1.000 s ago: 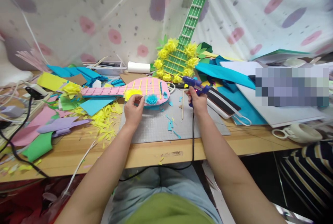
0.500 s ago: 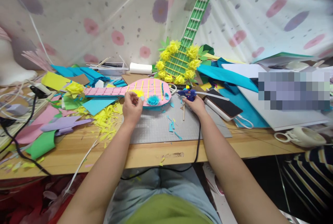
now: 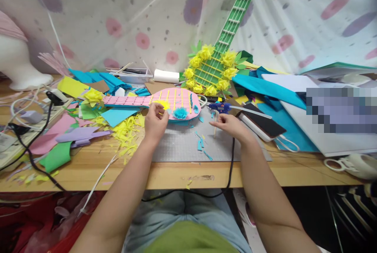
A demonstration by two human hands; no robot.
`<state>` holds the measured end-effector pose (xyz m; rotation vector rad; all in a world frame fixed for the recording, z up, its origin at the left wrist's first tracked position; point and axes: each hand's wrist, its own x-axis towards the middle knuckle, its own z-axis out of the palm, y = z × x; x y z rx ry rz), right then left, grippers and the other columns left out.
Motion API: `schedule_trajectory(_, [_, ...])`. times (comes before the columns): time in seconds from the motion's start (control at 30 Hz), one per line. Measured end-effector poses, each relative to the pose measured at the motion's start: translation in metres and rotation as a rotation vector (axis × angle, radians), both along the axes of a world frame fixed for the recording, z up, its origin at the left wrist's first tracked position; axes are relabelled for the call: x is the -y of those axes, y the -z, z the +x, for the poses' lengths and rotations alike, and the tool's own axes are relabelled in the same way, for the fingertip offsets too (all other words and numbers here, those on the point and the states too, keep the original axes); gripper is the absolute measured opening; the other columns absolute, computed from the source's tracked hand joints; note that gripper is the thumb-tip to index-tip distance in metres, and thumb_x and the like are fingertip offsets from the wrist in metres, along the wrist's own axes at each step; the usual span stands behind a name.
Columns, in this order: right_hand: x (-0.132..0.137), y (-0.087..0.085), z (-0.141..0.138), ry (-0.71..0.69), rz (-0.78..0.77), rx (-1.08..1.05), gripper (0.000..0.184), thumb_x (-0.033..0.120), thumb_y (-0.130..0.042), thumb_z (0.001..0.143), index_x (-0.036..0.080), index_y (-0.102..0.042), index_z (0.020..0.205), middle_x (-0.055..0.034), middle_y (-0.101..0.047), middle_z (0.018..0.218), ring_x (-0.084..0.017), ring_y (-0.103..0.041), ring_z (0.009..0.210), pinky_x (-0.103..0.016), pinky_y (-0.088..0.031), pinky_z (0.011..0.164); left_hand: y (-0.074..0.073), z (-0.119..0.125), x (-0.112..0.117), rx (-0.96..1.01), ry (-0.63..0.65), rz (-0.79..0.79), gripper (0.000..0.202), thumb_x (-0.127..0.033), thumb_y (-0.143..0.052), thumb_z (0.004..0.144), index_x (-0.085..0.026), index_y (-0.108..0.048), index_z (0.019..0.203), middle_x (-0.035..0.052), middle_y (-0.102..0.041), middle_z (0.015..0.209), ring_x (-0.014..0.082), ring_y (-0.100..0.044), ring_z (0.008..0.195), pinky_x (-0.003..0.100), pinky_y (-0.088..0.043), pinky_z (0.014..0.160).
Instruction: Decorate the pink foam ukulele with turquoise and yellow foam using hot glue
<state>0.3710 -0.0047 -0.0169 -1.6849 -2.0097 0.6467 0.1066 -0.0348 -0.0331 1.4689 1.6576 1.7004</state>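
My left hand (image 3: pixel 157 121) is closed in a pinch at the lower edge of a pink paper guitar (image 3: pixel 144 100). A yellow paper flower (image 3: pixel 164 105) shows at its fingertips, partly hidden by them. Right of it, a blue paper flower (image 3: pixel 180 113) sits on the guitar body. My right hand (image 3: pixel 231 124) pinches a thin wooden stick (image 3: pixel 215 130), upright over the grey cutting mat (image 3: pixel 182 147). Just behind that hand lies a blue glue gun (image 3: pixel 219 107) with a glue stick out of its back.
A green guitar (image 3: pixel 225 41) with yellow flowers leans at the back. Yellow paper scraps (image 3: pixel 125 131) and coloured sheets lie left. To the right are a black-and-white power bank (image 3: pixel 260 121) and a white mug (image 3: pixel 356 165). A black cord (image 3: pixel 231 166) hangs over the table edge.
My right hand has come away from the glue gun toward me and taken the wooden stick. My left hand keeps its pinch by the pink guitar. The view has shifted slightly.
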Motion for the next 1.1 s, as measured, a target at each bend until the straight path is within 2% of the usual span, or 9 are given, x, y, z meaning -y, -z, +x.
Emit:
schedule_trajectory(0.13, [0.007, 0.002, -0.037, -0.185, 0.204, -0.217, 0.04, 0.047, -0.058, 0.074, 0.021, -0.033, 0.056, 0.0044, -0.037, 0.054, -0.009, -0.034, 0.054, -0.025, -0.026, 0.053, 0.001, -0.001, -0.002, 0.049, -0.004, -0.061, 0.015, -0.022, -0.058, 0.07, -0.021, -0.045, 0.078, -0.0052, -0.056, 0.068, 0.0066, -0.051, 0.045, 0.021, -0.039, 0.047])
schedule_trajectory(0.27, [0.011, 0.002, -0.075, -0.229, 0.239, -0.394, 0.031, 0.041, -0.057, 0.076, 0.021, -0.039, 0.061, 0.0036, -0.043, 0.058, -0.01, -0.038, 0.056, -0.025, -0.03, 0.054, 0.0, 0.006, 0.0, 0.209, 0.048, -0.027, 0.02, -0.026, -0.061, 0.072, -0.021, -0.047, 0.086, -0.0028, -0.062, 0.072, 0.0098, -0.06, 0.051, 0.021, -0.042, 0.046])
schedule_trajectory(0.37, [0.014, 0.002, -0.103, -0.23, 0.141, -0.625, 0.028, 0.044, -0.062, 0.071, 0.021, -0.046, 0.071, 0.0018, -0.052, 0.069, -0.011, -0.047, 0.062, -0.024, -0.038, 0.055, 0.0, 0.016, 0.002, 0.352, 0.082, 0.032, 0.031, -0.031, -0.063, 0.075, -0.02, -0.053, 0.102, 0.0036, -0.069, 0.083, 0.0142, -0.067, 0.072, 0.021, -0.048, 0.053])
schedule_trajectory(0.43, [0.016, 0.003, -0.12, -0.196, -0.005, -0.807, 0.034, 0.046, -0.066, 0.066, 0.022, -0.048, 0.08, 0.0016, -0.056, 0.075, -0.011, -0.052, 0.065, -0.023, -0.042, 0.054, 0.001, 0.021, 0.002, 0.41, 0.088, 0.081, 0.039, -0.033, -0.063, 0.076, -0.02, -0.055, 0.112, 0.0057, -0.07, 0.091, 0.0144, -0.067, 0.082, 0.022, -0.052, 0.063])
schedule_trajectory(0.57, [0.02, 0.001, -0.144, -0.125, -0.247, -1.042, 0.038, 0.045, -0.069, 0.063, 0.021, -0.05, 0.086, 0.0016, -0.06, 0.08, -0.009, -0.057, 0.066, -0.021, -0.046, 0.052, 0.005, 0.024, 0.001, 0.45, 0.077, 0.147, 0.05, -0.035, -0.062, 0.078, -0.022, -0.054, 0.126, 0.001, -0.07, 0.087, 0.0104, -0.066, 0.082, 0.024, -0.053, 0.078])
schedule_trajectory(0.73, [0.022, -0.007, -0.156, -0.091, -0.283, -1.155, 0.03, 0.041, -0.067, 0.066, 0.021, -0.05, 0.082, 0.0033, -0.056, 0.073, -0.007, -0.053, 0.061, -0.016, -0.04, 0.044, 0.01, 0.023, 0.0, 0.379, 0.031, 0.164, 0.05, -0.037, -0.06, 0.08, -0.026, -0.054, 0.128, 0.0015, -0.07, 0.096, 0.012, -0.065, 0.091, 0.027, -0.051, 0.086])
schedule_trajectory(0.87, [0.021, -0.007, -0.163, -0.09, -0.259, -1.183, 0.03, 0.042, -0.066, 0.068, 0.022, -0.047, 0.078, 0.0041, -0.053, 0.07, -0.008, -0.053, 0.06, -0.018, -0.041, 0.043, 0.01, 0.025, 0.001, 0.352, 0.043, 0.164, 0.051, -0.04, -0.059, 0.08, -0.025, -0.053, 0.129, 0.001, -0.07, 0.092, 0.0115, -0.065, 0.087, 0.025, -0.052, 0.081])
schedule_trajectory(0.97, [0.016, -0.006, -0.161, -0.081, -0.163, -1.134, 0.029, 0.043, -0.063, 0.071, 0.022, -0.045, 0.078, 0.0044, -0.051, 0.069, -0.01, -0.055, 0.06, -0.021, -0.043, 0.044, 0.006, 0.026, 0.003, 0.32, 0.085, 0.172, 0.05, -0.04, -0.056, 0.083, -0.024, -0.051, 0.13, 0.0006, -0.069, 0.088, 0.0116, -0.066, 0.086, 0.024, -0.051, 0.078])
schedule_trajectory(1.1, [0.001, -0.007, -0.131, -0.038, 0.055, -1.009, 0.025, 0.04, -0.061, 0.074, 0.022, -0.044, 0.078, 0.0029, -0.057, 0.074, -0.01, -0.058, 0.059, -0.023, -0.045, 0.048, 0.004, 0.021, 0.008, 0.076, 0.058, 0.245, 0.047, -0.035, -0.052, 0.086, -0.023, -0.046, 0.131, 0.008, -0.066, 0.111, 0.0175, -0.06, 0.106, 0.03, -0.048, 0.087])
